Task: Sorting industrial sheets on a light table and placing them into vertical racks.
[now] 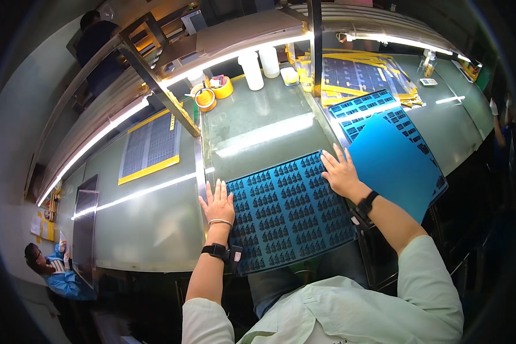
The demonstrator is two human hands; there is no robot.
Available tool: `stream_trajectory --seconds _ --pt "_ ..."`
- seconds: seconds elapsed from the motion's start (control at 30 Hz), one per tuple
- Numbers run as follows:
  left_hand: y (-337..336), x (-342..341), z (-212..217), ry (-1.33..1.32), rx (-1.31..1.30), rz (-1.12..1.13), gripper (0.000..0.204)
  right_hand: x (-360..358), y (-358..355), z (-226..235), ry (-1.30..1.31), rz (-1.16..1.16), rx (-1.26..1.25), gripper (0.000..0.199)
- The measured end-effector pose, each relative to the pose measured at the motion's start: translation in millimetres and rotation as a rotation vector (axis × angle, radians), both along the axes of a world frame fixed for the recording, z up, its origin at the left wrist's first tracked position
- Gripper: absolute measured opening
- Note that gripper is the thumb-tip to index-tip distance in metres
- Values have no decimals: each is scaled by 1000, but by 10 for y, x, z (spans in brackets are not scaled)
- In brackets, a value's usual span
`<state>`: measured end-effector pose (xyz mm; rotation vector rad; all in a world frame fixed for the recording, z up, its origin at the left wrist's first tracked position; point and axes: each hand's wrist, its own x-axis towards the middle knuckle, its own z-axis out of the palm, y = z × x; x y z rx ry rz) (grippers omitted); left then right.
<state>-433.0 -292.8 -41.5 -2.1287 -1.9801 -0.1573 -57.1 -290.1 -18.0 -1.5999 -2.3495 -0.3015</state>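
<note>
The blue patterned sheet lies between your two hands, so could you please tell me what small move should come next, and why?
Probably a light two-handed nudge to square the blue patterned sheet: the left hand is at its far-left corner and the right hand at its far-right corner, both with fingers extended.

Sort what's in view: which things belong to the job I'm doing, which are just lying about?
In hand:
- Blue rectangular sheet with black pattern, flanked by left hand and right hand
- Plain blue sheet alongside, probably

Apparently lying about:
- White cylindrical bottles
- Round yellow tape rolls
- Yellow-edged dark sheets
</note>
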Motion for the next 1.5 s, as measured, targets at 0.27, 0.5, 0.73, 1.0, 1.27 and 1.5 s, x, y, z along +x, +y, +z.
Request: stream_trajectory --seconds 0.27,0.5,0.73,1.0,1.27,1.5 --pt "-45 -5 -7 -21 3 -3 47 -73 281 54 -76 -36 -203 51" --pt "-11 125 -46 -88 -71 94 50 175 -483 181 -23 97 -135 61" --pt "-308 -139 -1 12 -59 178 60 316 -2002 387 80 180 -446 68" --pt "-2158 189 197 -268 133 309 67 549 -1799 392 203 166 -366 69" --pt "-2315 137 -159 -1830 -164 664 31 351 -1471 142 107 296 -71 53" --pt "-1932 -32 1870 -1809 348 -265 43 206 -1092 1257 812 357 -57 13"
